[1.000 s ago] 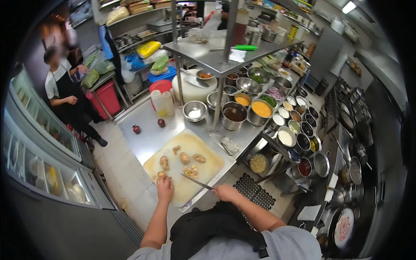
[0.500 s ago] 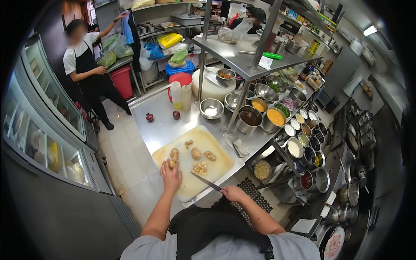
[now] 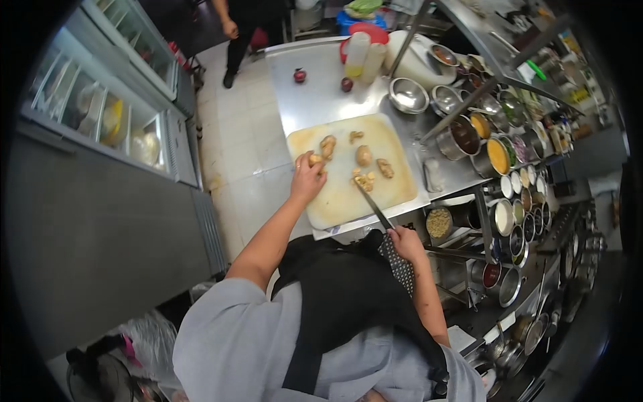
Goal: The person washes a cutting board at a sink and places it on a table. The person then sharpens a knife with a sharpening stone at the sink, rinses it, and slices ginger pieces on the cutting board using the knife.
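A yellowed cutting board (image 3: 341,204) lies on the steel table. On its left side my left hand (image 3: 308,181) has its fingers closed around a piece of ginger (image 3: 315,159). Just beyond those fingers rests a knobbly ginger root (image 3: 327,145). My right hand (image 3: 406,243) grips a knife (image 3: 377,208) by its handle, at the board's near right. The blade tip meets a small heap of ginger pieces (image 3: 364,179). Also on the board are a rounded brown lump (image 3: 363,155), another ginger root (image 3: 385,168) and a small knob of ginger (image 3: 356,137).
Two red onions, one farther left (image 3: 299,76) and one nearer (image 3: 346,84), sit behind the board. Squeeze bottles (image 3: 358,53) and a steel bowl (image 3: 408,96) stand beyond. Pots of sauce (image 3: 497,156) crowd the right. A person (image 3: 231,33) stands past the table; fridges (image 3: 100,120) line the left.
My view has tilted downward and shifted left. My left hand now holds a piece of ginger near the board's left edge. The knife tip has come to the ginger heap. The other person's arm is lowered.
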Tool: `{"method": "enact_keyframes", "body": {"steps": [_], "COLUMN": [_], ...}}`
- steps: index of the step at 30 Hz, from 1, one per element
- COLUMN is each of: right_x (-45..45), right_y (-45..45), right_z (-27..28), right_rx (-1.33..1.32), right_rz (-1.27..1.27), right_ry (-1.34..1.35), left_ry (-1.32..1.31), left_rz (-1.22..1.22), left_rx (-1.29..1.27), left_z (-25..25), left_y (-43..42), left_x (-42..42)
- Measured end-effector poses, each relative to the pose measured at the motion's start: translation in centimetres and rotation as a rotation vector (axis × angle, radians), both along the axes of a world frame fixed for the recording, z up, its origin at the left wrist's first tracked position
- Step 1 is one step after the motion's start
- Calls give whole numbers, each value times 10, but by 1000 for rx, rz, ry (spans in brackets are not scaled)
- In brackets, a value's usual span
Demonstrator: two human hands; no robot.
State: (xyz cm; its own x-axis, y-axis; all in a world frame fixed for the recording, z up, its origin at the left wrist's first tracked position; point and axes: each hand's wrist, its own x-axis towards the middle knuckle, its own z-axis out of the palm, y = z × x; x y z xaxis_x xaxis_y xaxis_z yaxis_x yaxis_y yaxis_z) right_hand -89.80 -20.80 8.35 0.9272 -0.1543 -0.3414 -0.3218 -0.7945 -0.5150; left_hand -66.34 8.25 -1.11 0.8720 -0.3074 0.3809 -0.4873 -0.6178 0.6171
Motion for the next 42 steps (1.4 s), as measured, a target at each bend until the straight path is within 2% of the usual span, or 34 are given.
{"method": "enact_keyframes", "body": {"steps": [3,9,11,12,14,15,16,21,23,25,29,33,35,37,40,41,42], "right_x": [1,-4,-5,-3,-3,-6,-7,-16,-17,-18,-22,-25,-27,-28,-29,-28,-28], "right_y": [6,13,18,19,21,21,22,17,17,13,5,-5,-13,-18,-23,-25,-27], "right_z": [8,8,10,14,12,8,6,-5,-4,-7,-15,-19,-23,-27,-26,-25,-21], "right_rx": [-4,-7,-27,-17,6,0,-7,-11,-46,-23,-37,-32,-43,-44,-47,-47,-41], "right_rz": [-11,-13,-11,-30,-40,-74,-112,-137,-134,-149,-145,-134,-130,-126,-111,-106,-104], "right_ry": [36,31,43,48,62,-11,-85,-120,-231,-220,-270,-277,-267,-262,-295,-330,-331], "left_ry": [7,81,57,169,188,203,207,301,345,409,503,443,428,128,-34,-14,-1], "left_rz": [12,141,119,92,49,-3,-3,-64,-98,-206,-205,-254,-235,-1,-153,-321,-364], "left_rx": [-70,-110,1,122,212,302,311,498,503,537,539,420,360,344,327,390,547], "left_z": [-5,23,20,17,22,26,29,35,33,34,47,35,34,34,48,52,56], "left_y": [2,-1,0,0,-2,0,1,-4,-2,0,4,20,17,16,-26,-43,-63], "left_x": [-1,40,63,75,85,88,92,107,119,128,127,139,130,104,-2,-36,-70]}}
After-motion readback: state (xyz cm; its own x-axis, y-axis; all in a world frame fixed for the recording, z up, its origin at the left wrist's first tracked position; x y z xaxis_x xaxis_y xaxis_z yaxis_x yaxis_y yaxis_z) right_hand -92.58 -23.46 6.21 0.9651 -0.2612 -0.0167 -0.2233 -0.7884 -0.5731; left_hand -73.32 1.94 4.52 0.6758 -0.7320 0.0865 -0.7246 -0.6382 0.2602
